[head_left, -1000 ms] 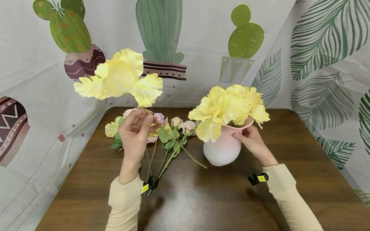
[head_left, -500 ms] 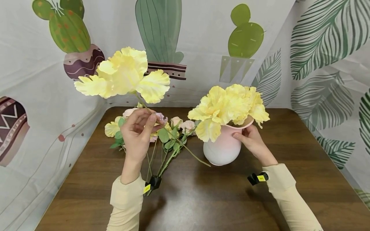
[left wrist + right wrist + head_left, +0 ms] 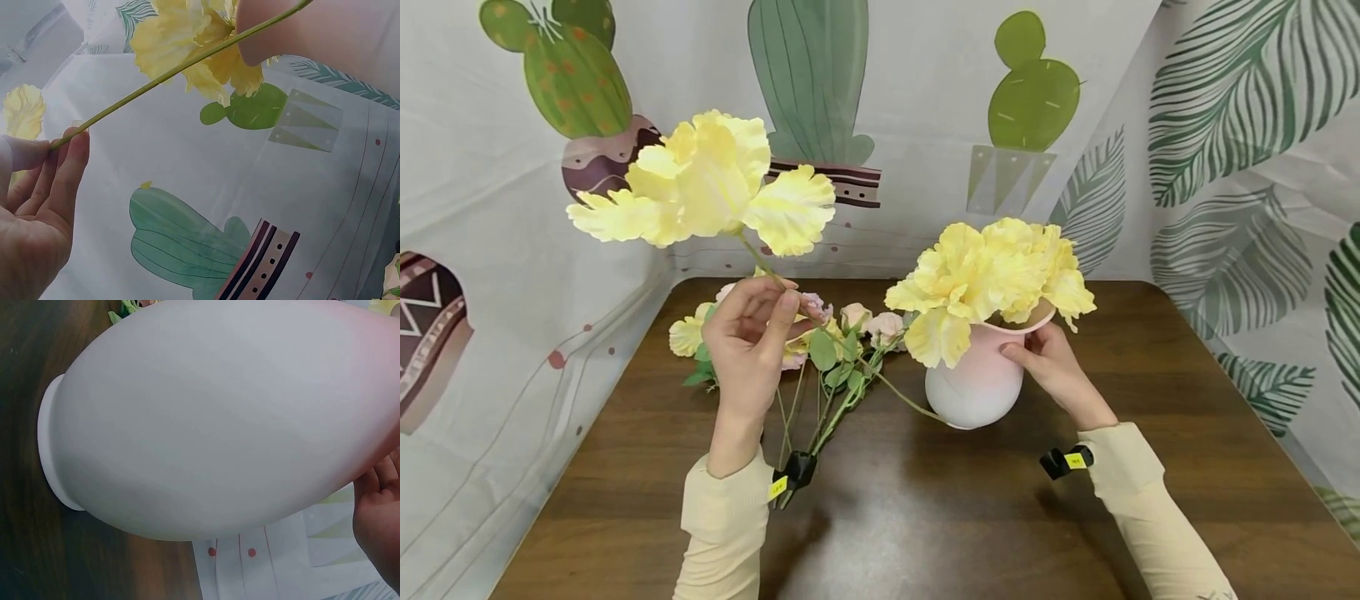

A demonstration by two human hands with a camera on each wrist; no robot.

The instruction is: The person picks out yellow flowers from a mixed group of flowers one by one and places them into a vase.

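Note:
My left hand (image 3: 748,350) pinches the thin green stem (image 3: 169,75) of a large yellow flower (image 3: 707,187) between thumb and fingertips. Its bloom leans up to the left, and the stem slants down right, its end overlapping the foot of the vase in the head view. My right hand (image 3: 1060,371) grips the pink-and-white vase (image 3: 973,383) just under its flared rim, thumb on the near side. Ruffled yellow blooms (image 3: 992,271) fill the vase's mouth and hang over its edge. In the right wrist view the vase's white body (image 3: 212,425) hides most of the right hand's fingers.
Behind the left hand, several pale pink roses (image 3: 886,327), a purple bloom (image 3: 815,305) and more yellow petals (image 3: 687,336) lie on the brown wooden table (image 3: 880,533), their stems (image 3: 820,442) pointing toward the front. A cloth printed with cacti (image 3: 925,100) hangs behind the table.
The held flower has risen slightly and tilted, baring more stem above the left fingers. Its lower end has shifted right, to the vase's foot. The right hand and vase stay in place.

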